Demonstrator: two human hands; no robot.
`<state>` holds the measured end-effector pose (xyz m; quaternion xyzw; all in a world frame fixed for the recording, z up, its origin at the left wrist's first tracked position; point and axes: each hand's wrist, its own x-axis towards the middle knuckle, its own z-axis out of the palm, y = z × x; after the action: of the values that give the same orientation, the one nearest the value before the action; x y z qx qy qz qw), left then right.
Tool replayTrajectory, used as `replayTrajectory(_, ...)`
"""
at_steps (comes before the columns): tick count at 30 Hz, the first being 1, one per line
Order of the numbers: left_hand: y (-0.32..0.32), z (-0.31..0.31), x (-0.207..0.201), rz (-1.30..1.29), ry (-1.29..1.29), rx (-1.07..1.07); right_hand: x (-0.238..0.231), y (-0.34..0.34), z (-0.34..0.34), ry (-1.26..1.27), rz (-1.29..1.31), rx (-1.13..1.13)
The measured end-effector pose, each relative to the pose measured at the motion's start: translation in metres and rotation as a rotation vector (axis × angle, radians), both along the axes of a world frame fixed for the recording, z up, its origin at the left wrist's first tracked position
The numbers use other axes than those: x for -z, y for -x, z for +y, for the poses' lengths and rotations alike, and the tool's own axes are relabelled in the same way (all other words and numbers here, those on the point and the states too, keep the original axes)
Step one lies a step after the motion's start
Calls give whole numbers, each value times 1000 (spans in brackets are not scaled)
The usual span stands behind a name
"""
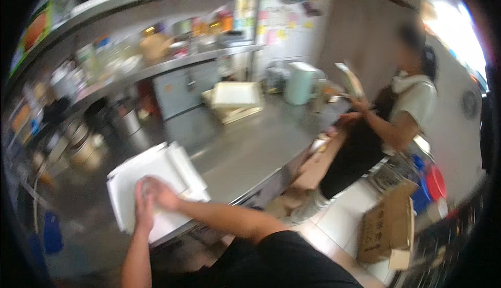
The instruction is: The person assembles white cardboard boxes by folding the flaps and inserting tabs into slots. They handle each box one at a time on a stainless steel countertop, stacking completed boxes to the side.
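My left hand and my right hand meet, cupped against each other, over a white flat tray or opened box. Fingers of both are closed in on one another; a small greyish thing seems to be between them, but blur hides what it is. The white tray lies near the front edge of a steel counter. White flaps or sheets stick out along its right side.
Cream trays are stacked at the counter's back, near a pale green jug. Shelves carry bottles and jars. At the right, a co-worker in a dark apron holds a flat pale object. A cardboard box stands on the floor.
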<state>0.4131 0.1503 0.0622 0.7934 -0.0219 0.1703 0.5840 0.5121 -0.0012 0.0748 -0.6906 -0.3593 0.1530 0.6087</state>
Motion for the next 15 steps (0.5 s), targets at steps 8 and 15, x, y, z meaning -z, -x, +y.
replayTrajectory(8, 62, -18, -54, 261, -1065, -128, -39, 4, -90, 161, -103, 78)
replayTrajectory(15, 99, 0, -42, -91, -808, -388, -43, 20, -127, 173, -467, 87)
